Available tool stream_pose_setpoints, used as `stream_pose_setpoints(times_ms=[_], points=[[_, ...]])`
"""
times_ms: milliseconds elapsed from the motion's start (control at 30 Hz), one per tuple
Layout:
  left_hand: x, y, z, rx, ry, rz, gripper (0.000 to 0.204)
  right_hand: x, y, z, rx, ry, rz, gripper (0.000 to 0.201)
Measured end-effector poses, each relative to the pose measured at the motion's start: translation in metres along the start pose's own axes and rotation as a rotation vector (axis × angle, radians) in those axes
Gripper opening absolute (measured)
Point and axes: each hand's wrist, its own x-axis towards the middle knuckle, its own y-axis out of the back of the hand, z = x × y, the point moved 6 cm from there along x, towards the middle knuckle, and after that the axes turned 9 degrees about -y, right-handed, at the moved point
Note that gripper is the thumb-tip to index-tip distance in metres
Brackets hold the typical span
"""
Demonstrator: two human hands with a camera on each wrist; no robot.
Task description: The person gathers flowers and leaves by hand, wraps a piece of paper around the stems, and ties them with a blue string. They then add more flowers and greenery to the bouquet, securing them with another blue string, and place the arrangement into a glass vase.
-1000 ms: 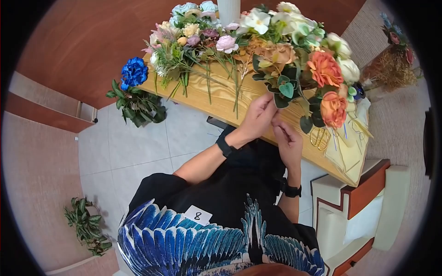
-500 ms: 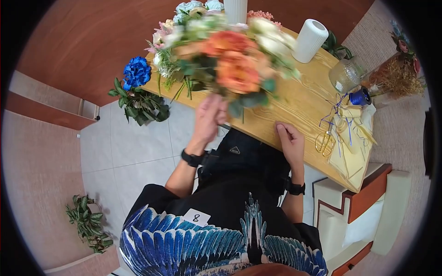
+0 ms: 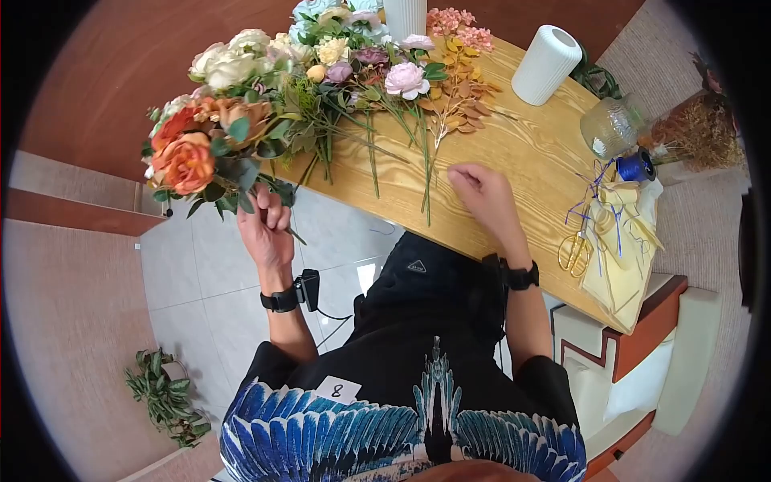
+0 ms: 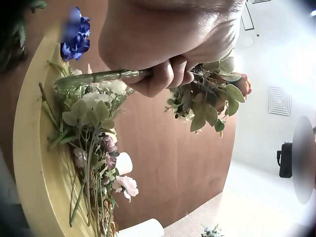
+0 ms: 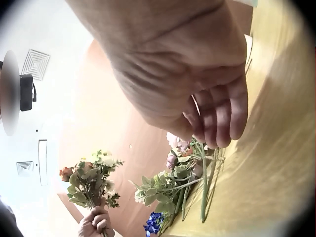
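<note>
My left hand (image 3: pixel 267 234) grips the stems of a bouquet of orange roses (image 3: pixel 186 163), cream blooms (image 3: pixel 233 63) and green leaves, held up off the table's left end. In the left wrist view the green stem (image 4: pixel 101 77) sticks out of the curled fingers on one side, with the leafy heads on the other. My right hand (image 3: pixel 487 198) holds nothing; its fingers are loosely bent over the wooden table (image 3: pixel 514 153). Nearest to it are a sprig of orange-yellow leaves (image 3: pixel 462 90) and the long stems of a pale pink flower (image 3: pixel 406 80).
Across the back lie more artificial flowers, including purple (image 3: pixel 371 56) and pink ones (image 3: pixel 462 28). A white ribbed vase (image 3: pixel 546 66) and a glass jar (image 3: pixel 608 128) stand at the right. Gold-handled scissors (image 3: pixel 574 255), a blue spool (image 3: pixel 636 166) and yellowish paper (image 3: pixel 614 281) lie near the right edge.
The left hand has carried the bouquet from the table's right side to the far left. The right hand has come away from the stems, then moved slightly up and left over the table.
</note>
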Motion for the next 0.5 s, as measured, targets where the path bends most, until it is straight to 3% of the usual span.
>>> stream_pose_setpoints(times_ms=[133, 300, 367, 433, 500], points=[[0.006, 0.005, -0.014, -0.021, 0.036, -0.01, 0.01, 0.035, -0.021, -0.003, 0.069, -0.024, -0.036, 0.025], [0.009, 0.013, -0.025, 0.052, 0.061, 0.012, 0.011, 0.056, -0.039, 0.0, -0.119, -0.035, -0.071, 0.021], [0.008, 0.015, -0.034, 0.084, 0.106, -0.125, 0.019, 0.062, -0.044, 0.008, -0.138, -0.064, -0.093, 0.021], [0.001, 0.02, -0.043, 0.091, 0.117, -0.068, 0.011, 0.063, -0.049, 0.016, -0.162, -0.094, -0.119, 0.021], [-0.002, 0.019, -0.055, -0.001, 0.186, -0.006, 0.017, 0.065, -0.048, 0.019, 0.429, -0.114, -0.143, 0.021]])
